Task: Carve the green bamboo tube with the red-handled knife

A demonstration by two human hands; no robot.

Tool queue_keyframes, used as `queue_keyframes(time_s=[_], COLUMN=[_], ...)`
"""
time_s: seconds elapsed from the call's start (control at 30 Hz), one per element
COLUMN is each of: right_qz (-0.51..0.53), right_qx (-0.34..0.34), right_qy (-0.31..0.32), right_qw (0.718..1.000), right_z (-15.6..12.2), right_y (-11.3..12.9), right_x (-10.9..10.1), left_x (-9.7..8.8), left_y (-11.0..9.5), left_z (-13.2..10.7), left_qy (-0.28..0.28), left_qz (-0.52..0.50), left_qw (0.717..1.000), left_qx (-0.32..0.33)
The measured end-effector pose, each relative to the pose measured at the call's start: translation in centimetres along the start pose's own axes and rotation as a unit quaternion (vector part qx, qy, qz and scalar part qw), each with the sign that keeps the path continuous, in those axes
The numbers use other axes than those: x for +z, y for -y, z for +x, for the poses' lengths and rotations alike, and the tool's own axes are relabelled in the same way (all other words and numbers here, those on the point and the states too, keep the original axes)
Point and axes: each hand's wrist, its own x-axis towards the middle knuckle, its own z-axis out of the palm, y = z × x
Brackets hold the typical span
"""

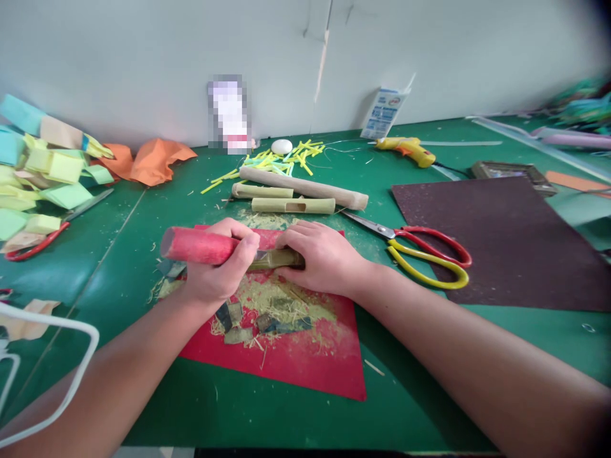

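My left hand (217, 277) is wrapped round the thick red handle (198, 245) of a tool. Its working end is mostly hidden at the fingers, against a short greenish bamboo piece (274, 259). From the other side, my right hand (327, 257) grips that bamboo and holds it down over a red sheet (315, 369). Dark peeled flakes (238, 334) and pale shavings (286, 299) lie on the sheet below both hands. Just beyond the hands are a bamboo tube with a cut slot (267, 205), a split bamboo piece (262, 191) and a longer round stick (305, 187).
Scissors with red and yellow handles (429, 254) rest partly on a dark sheet (506, 242). Further back are a yellow glue gun (405, 151), a carton (386, 113) and cut straws (305, 152). Coloured papers (48, 168) and red-handled scissors (42, 245) lie left.
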Motion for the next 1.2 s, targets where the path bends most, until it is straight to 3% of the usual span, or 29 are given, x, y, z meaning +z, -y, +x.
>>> queue_keyframes(time_s=[0.17, 0.33, 0.57, 0.67, 0.83, 0.97, 1.07, 1.2], right_qz=[-0.043, -0.019, -0.011, -0.005, 0.0, 0.009, 0.011, 0.01], right_qx=[0.039, 0.045, 0.053, 0.049, 0.053, 0.065, 0.069, 0.068], right_qy=[-0.007, 0.005, 0.016, 0.017, 0.018, 0.019, 0.018, 0.02], right_qw=[0.998, 0.999, 0.998, 0.999, 0.998, 0.998, 0.997, 0.997], right_z=[0.1, 0.2, 0.2, 0.2, 0.2, 0.2, 0.2, 0.2], right_y=[0.7, 0.9, 0.7, 0.6, 0.6, 0.7, 0.7, 0.7], right_x=[0.3, 0.3, 0.3, 0.3, 0.3, 0.1, 0.1, 0.1], left_x=[1.0, 1.5, 1.1, 0.7, -1.0, -2.8, -3.0, -1.8], left_y=[-0.5, -0.6, -0.2, -0.6, -1.1, -0.9, -0.9, -0.9], left_z=[0.3, 0.5, 1.0, 1.5, 2.7, 3.3, 3.3, 2.6], left_qy=[-0.026, -0.026, 0.022, 0.062, 0.215, 0.297, 0.273, 0.147], left_qz=[-0.032, -0.03, -0.026, -0.032, -0.037, -0.041, -0.037, 0.051], left_qw=[0.998, 0.997, 0.994, 0.987, 0.952, 0.925, 0.934, 0.969], left_qx=[-0.056, -0.064, -0.1, -0.142, -0.214, -0.233, -0.23, -0.191])
